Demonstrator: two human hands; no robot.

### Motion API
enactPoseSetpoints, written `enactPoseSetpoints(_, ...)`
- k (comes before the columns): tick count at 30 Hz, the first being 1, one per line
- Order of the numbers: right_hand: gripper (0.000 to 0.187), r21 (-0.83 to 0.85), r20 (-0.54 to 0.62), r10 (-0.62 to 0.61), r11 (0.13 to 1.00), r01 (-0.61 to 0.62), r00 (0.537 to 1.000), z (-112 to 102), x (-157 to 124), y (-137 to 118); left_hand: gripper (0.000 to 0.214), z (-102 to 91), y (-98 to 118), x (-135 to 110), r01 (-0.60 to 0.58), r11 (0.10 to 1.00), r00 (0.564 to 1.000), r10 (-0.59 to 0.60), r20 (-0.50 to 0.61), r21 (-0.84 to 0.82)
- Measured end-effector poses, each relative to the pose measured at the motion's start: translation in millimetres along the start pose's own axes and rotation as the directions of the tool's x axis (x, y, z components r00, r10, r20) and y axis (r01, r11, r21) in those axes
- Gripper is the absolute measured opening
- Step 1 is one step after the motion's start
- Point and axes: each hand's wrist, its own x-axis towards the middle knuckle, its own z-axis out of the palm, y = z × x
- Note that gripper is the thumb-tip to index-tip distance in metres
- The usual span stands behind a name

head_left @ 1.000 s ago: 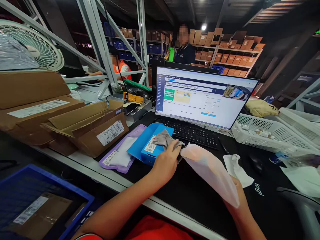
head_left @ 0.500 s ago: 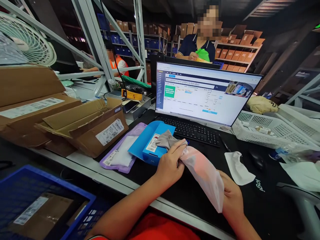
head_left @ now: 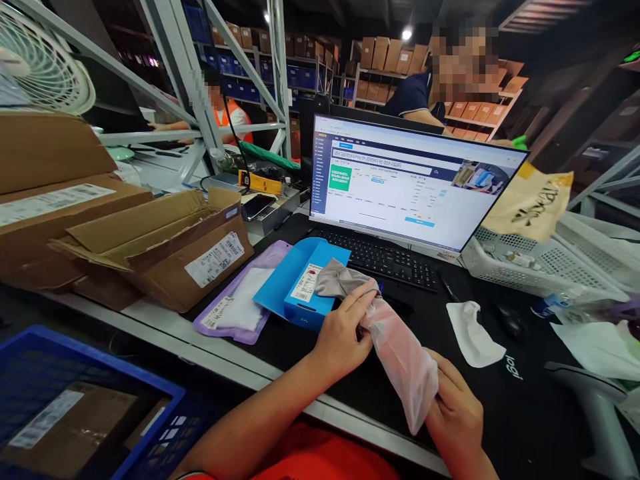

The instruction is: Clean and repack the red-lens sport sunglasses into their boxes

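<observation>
Translucent bag [head_left: 400, 360] lies slantwise, long axis running far left to near right; left hand [head_left: 345, 330] grips its far end beside grey cloth [head_left: 336, 279], right hand [head_left: 456, 407] grasps its near end.

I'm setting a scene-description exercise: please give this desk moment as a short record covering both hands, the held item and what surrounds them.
Left hand: closed on grey cloth and one end of a translucent bag
Right hand: grips the bag's other end
Bag: pinkish area shows through; contents unclear
To the left: blue box, purple pouch
To the right: white sheet, black mouse
Beyond: keyboard, lit monitor
</observation>
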Motion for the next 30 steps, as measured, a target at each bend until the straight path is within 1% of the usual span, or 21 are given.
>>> enactPoseSetpoints(2,0.03,-0.048,-0.016,-0.035,0.998,0.034,0.999,2.8,-5.4,2.5,0.075,0.8,-1.0,-1.5,-0.01,1.0,1.0,0.01,0.008,0.017)
enactPoseSetpoints(4,0.03,-0.062,-0.034,-0.021,0.998,0.019,0.999,4.1,-10.4,5.1,0.076,3.3,-1.5,-3.7,-0.018,0.999,1.0,0.018,0.023,0.027)
enactPoseSetpoints(6,0.025,-0.042,-0.067,0.079,0.996,-0.082,0.995,3.3,-13.2,7.1,0.075,6.4,-1.6,-6.0,-0.02,0.999,0.998,0.018,0.058,0.028)
enactPoseSetpoints(7,0.023,-0.006,-0.065,0.183,0.983,-0.184,0.981,2.5,-13.6,7.7,0.076,8.1,-1.5,-7.0,-0.018,1.0,0.997,0.016,0.077,0.022)
enactPoseSetpoints(8,0.022,0.057,-0.045,0.313,0.949,-0.311,0.949,1.9,-13.3,7.9,0.078,9.7,-1.4,-7.8,-0.012,1.0,0.995,0.011,0.095,0.012)
enactPoseSetpoints(9,0.021,0.144,-0.014,0.444,0.888,-0.438,0.896,1.8,-12.6,7.7,0.083,11.4,-1.2,-8.3,-0.002,1.0,0.994,0.002,0.109,-0.003)
enactPoseSetpoints(11,0.022,0.335,0.06,0.628,0.72,-0.608,0.776,4.0,-11.0,5.8,0.093,14.3,-0.6,-8.6,0.025,0.999,0.992,-0.02,0.122,-0.038)
enactPoseSetpoints(12,0.022,0.403,0.082,0.673,0.653,-0.642,0.735,6.1,-10.5,4.0,0.096,15.6,-0.2,-8.4,0.037,0.998,0.992,-0.03,0.12,-0.056)
enactPoseSetpoints(13,0.021,0.438,0.088,0.692,0.619,-0.652,0.716,8.7,-10.3,1.9,0.097,16.6,0.2,-8.0,0.048,0.996,0.993,-0.039,0.115,-0.072)
enactPoseSetpoints(14,0.019,0.438,0.092,0.694,0.616,-0.655,0.714,11.5,-10.5,-0.4,0.098,17.4,0.7,-7.6,0.056,0.995,0.993,-0.047,0.111,-0.083)
enactPoseSetpoints(15,0.018,0.407,0.096,0.68,0.64,-0.652,0.727,13.9,-11.0,-2.5,0.097,17.8,1.0,-7.5,0.064,0.994,0.993,-0.054,0.105,-0.089)
enactPoseSetpoints(16,0.016,0.357,0.102,0.645,0.688,-0.633,0.758,15.9,-11.5,-4.3,0.096,17.9,1.2,-7.7,0.07,0.993,0.993,-0.061,0.098,-0.091)
enactPoseSetpoints(17,0.015,0.299,0.096,0.588,0.753,-0.587,0.803,17.2,-11.9,-5.4,0.094,17.6,1.1,-8.5,0.074,0.993,0.994,-0.066,0.088,-0.092)
enactPoseSetpoints(19,0.017,0.174,0.065,0.412,0.892,-0.417,0.909,17.2,-11.6,-5.3,0.09,15.7,-0.1,-11.8,0.052,0.995,0.998,-0.048,0.046,-0.085)
enactPoseSetpoints(20,0.02,0.107,0.046,0.311,0.943,-0.314,0.949,16.1,-10.8,-4.0,0.086,14.1,-1.1,-14.3,0.022,0.997,1.0,-0.021,0.015,-0.073)
enactPoseSetpoints(21,0.022,0.044,0.029,0.215,0.975,-0.216,0.976,14.4,-9.7,-2.1,0.08,11.9,-2.3,-17.0,-0.016,0.998,1.0,0.015,-0.023,-0.054)
enactPoseSetpoints(22,0.024,-0.014,0.015,0.135,0.991,-0.135,0.991,12.4,-8.4,0.2,0.073,9.3,-3.4,-19.8,-0.055,0.998,0.997,0.053,-0.059,-0.024)
enactPoseSetpoints(24,0.027,-0.105,0.007,0.02,0.994,-0.019,1.0,8.4,-5.8,4.7,0.056,3.3,-4.8,-24.7,-0.095,0.993,0.989,0.103,-0.109,0.07)
enactPoseSetpoints(27,0.031,-0.166,0.059,-0.071,0.983,0.08,0.996,6.8,-3.7,8.6,0.034,-4.4,-4.1,-28.2,-0.075,0.969,0.992,0.097,-0.084,0.237)
enactPoseSetpoints(28,0.033,-0.171,0.08,-0.086,0.98,0.099,0.993,7.7,-3.9,9.0,0.032,-5.7,-3.5,-28.5,-0.062,0.956,0.995,0.083,-0.063,0.288)
enactPoseSetpoints(30,0.037,-0.181,0.099,-0.105,0.976,0.121,0.99,10.8,-5.8,9.3,0.036,-6.1,-2.8,-28.6,-0.041,0.929,0.998,0.056,-0.031,0.368)
